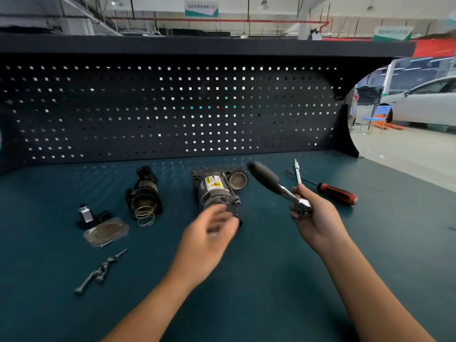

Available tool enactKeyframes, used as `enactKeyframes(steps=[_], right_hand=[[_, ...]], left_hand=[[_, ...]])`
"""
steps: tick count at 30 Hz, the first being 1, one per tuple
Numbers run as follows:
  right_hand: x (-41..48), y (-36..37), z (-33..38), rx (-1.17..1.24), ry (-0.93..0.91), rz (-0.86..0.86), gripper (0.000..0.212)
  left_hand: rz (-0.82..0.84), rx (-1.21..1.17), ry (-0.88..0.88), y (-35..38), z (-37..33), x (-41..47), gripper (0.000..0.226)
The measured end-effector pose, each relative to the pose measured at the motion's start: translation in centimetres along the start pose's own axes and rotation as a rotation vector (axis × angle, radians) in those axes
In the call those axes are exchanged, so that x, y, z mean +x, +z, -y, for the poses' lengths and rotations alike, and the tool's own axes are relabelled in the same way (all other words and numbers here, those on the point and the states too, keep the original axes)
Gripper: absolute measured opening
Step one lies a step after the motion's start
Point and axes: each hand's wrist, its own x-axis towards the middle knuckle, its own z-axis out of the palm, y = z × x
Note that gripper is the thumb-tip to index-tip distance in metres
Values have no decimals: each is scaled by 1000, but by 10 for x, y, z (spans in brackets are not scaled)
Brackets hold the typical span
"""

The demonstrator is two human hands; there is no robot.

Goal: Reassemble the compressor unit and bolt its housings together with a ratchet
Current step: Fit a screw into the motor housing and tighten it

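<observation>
The dark compressor motor body (216,188) with a yellow warning label lies mid-bench. My left hand (209,233) hovers blurred at its near end, fingers loosely spread. My right hand (313,218) grips the head of the ratchet (274,183), whose black handle points up and left; an extension bar (297,174) sticks up from the head. A second housing (144,191) with a spring (145,215) at its mouth lies to the left. Near it are a flat cover plate (106,232), a small silver and black fitting (86,214) and a heap of long bolts (100,270).
A red-handled screwdriver (335,192) lies at the right on the green bench mat (271,280). A dark pegboard (172,107) closes off the back. Beyond the bench's right end are the shop floor, a blue chair and a white car.
</observation>
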Motion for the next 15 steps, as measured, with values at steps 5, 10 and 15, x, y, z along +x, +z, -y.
enactKeyframes(steps=[5, 10, 15], right_hand=[[-34, 33, -46, -179, 50, 149, 26], [-59, 40, -67, -322, -2, 348, 32], [-50, 43, -69, -540, -55, 265, 33]], left_hand=[[18, -401, 59, 20, -29, -11, 36], [-79, -361, 233, 28, -42, -35, 28], [-127, -759, 155, 9, -48, -35, 32]])
